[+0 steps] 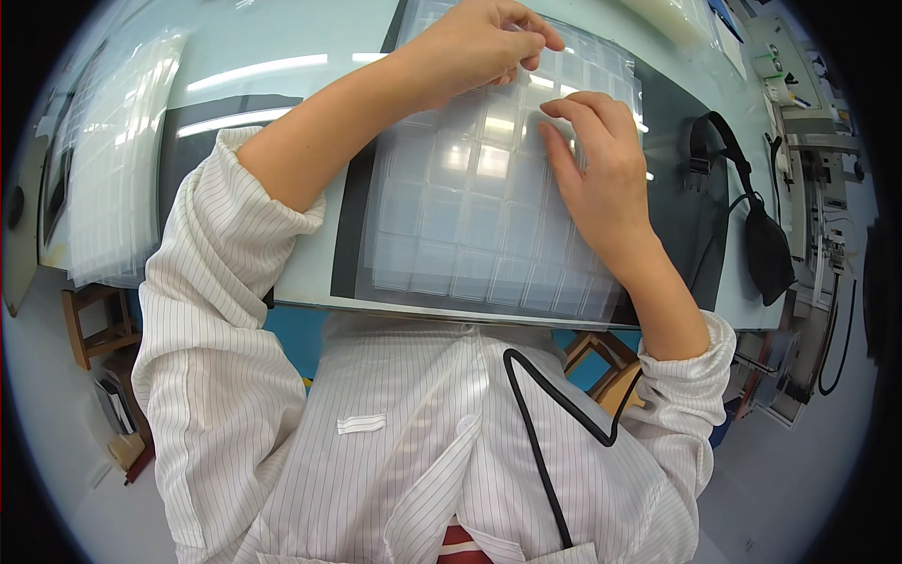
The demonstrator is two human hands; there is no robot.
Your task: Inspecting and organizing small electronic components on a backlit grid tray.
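Note:
A clear plastic sheet of square pockets, like a blister tray (pixel 451 226), lies on a dark mat in front of me, and light glints off it. Over its far part is my left hand (pixel 489 42), fingers bent and drawn together; anything between them is too small or hidden to make out. My right hand (pixel 606 164) hovers above the sheet's right half. Its fingers curve, with a gap between thumb and forefinger, and nothing shows in it.
A stack of clear plastic trays (pixel 122 179) stands at the table's left end. More translucent sheets (pixel 667 19) lie at the far right. To the right of the mat are a black strap with a buckle (pixel 719 141) and a black pouch-like piece (pixel 768 249). Wooden stools (pixel 99 324) show below the table edge.

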